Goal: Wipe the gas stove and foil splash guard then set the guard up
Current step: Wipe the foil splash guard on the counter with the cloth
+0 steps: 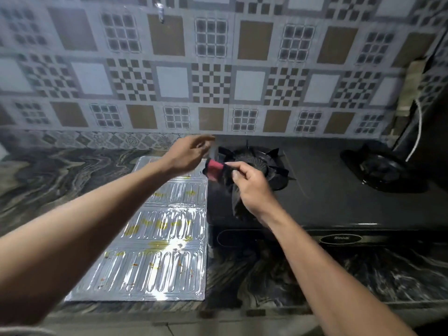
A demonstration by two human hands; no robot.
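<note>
Foil splash guard (155, 238) lies flat on the counter (48, 180) under the left forearm, just left of the gas stove (339, 190), its edge touching or nearly so. Looks thin, light, easily creased, three hinged panels with yellow grease spots; I'd steady it flat with a palm while wiping and lift by the panel edges, not the middle. Cloth (214, 169), red and dark, soft and limp, is pinched between thumb and fingertips of the right hand (249, 185) over the near-left burner (252, 163). Left hand (189, 154) hovers just beyond the cloth, fingers loosely spread, blurred; can't tell if it touches anything
</note>
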